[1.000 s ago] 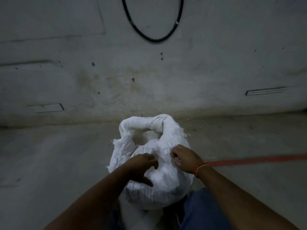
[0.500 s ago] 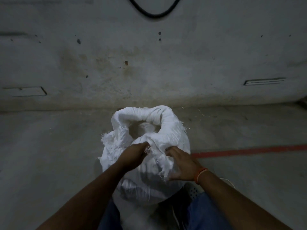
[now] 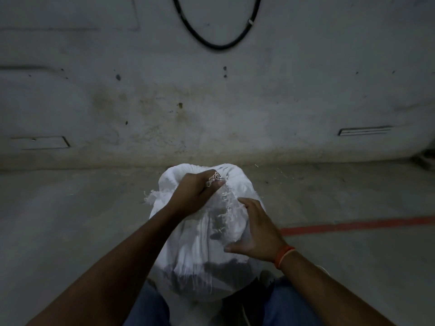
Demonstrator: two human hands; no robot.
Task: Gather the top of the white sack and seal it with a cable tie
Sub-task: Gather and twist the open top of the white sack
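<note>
A: Where's the sack rn?

B: The white woven plastic sack stands on the grey concrete floor, centre of the scene, right in front of the person & between the blue-trousered knees. Stained grey wall is on the far side, w/ a black cable loop hanging on it.

A: Hands?

B: Left hand is closed in a fist on the frayed top edge of the sack, at its far top; loose threads poke out between the fingers. Right hand, w/ an orange thread band on the wrist, is cupped over the near right shoulder of the sack, fingers curled against the fabric. Looks like pressing & steadying more than pinching, though I can't tell for sure.

A: So how far along?

B: Early-mid, I'd say. Gathering is under way: part of the mouth is bunched in the left fist, but fabric on the right side is loose & spread out, not yet pulled into one neck.

A: Cable tie?

B: None visible, not on the sack, not in either hand. A thin pale strand lies nr the right forearm, too small to ID. So left to do: finish bunching, wrap the tie, cinch it.

A: Red line on the floor?

B: Just a floor marking, right of the sack.
</note>
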